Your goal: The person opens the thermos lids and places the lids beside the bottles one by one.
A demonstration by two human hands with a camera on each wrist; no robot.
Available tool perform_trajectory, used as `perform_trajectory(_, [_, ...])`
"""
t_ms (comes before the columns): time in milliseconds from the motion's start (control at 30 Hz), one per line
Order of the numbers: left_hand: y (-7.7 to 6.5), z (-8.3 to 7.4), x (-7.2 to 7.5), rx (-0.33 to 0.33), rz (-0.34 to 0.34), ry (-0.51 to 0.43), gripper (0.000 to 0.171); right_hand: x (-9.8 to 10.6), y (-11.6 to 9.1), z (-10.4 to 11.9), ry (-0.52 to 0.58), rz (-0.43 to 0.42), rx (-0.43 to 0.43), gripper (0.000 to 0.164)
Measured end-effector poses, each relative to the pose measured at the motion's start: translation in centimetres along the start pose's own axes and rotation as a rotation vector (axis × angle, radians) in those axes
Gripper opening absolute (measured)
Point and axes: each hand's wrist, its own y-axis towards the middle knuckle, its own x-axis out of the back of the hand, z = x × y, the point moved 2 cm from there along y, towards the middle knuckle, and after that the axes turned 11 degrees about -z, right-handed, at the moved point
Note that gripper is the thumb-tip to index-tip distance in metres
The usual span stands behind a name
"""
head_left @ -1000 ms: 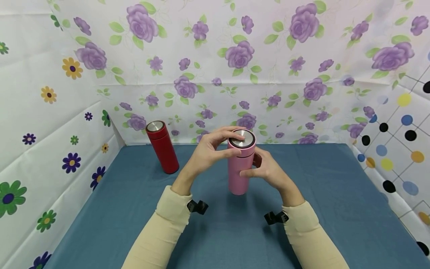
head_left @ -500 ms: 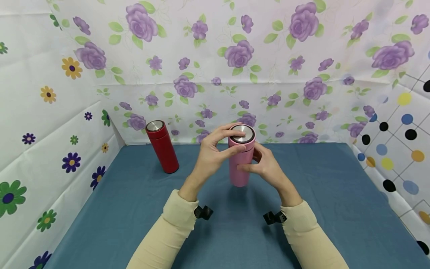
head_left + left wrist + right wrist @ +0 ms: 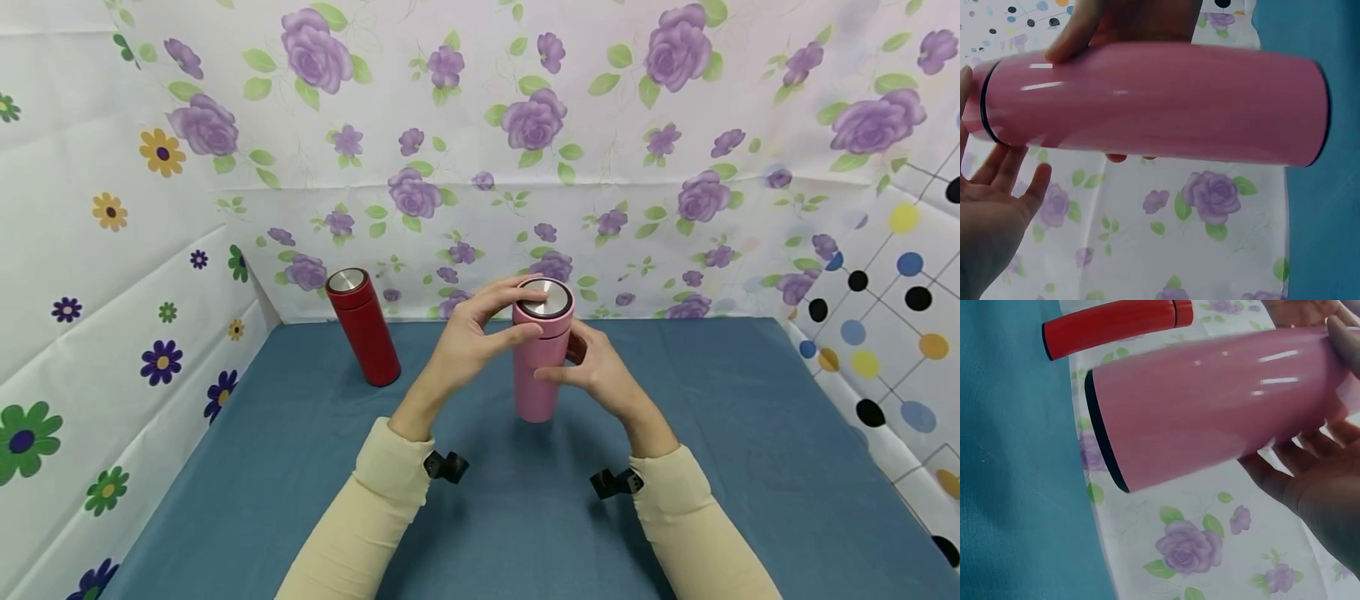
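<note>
A pink thermos bottle (image 3: 535, 375) with a steel-topped lid (image 3: 545, 298) stands upright between my two hands. My left hand (image 3: 472, 329) grips the lid, its thumb on the near side and a fingertip over the steel top. Lower down, my right hand (image 3: 596, 371) holds the body from the right, its thumb across the front. In the left wrist view the bottle (image 3: 1172, 103) spans the picture, with the left fingers at the lid end. The right wrist view shows the right hand (image 3: 1316, 469) wrapped round the body, the dark base ring turned toward the camera.
A red thermos bottle (image 3: 365, 329) of the same shape stands at the back left of the blue-covered table (image 3: 300, 467). Flower-printed sheets (image 3: 480, 167) rise behind and to the left, and a dotted sheet (image 3: 885, 333) hangs on the right.
The pink bottle and both hands rose slightly at first, then came down a little. Both hands keep their hold. The red bottle has stayed where it was.
</note>
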Motion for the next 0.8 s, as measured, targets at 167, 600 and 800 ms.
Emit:
perform_trajectory(167, [0.3, 0.0, 0.5, -0.017, 0.075, -0.064, 0.051, -0.1, 0.0, 0.0, 0.044, 0.067, -0.003, 0.068])
perform_trajectory(600, [0.0, 0.0, -0.1, -0.059, -0.01, -0.051, 0.055, -0.2, 0.0, 0.0, 0.004, 0.018, 0.009, 0.068])
perform_trajectory(800, [-0.4, 0.1, -0.9, -0.074, -0.167, 0.051, 0.034, -0.7, 0.1, 0.0, -0.058, -0.076, 0.052, 0.07])
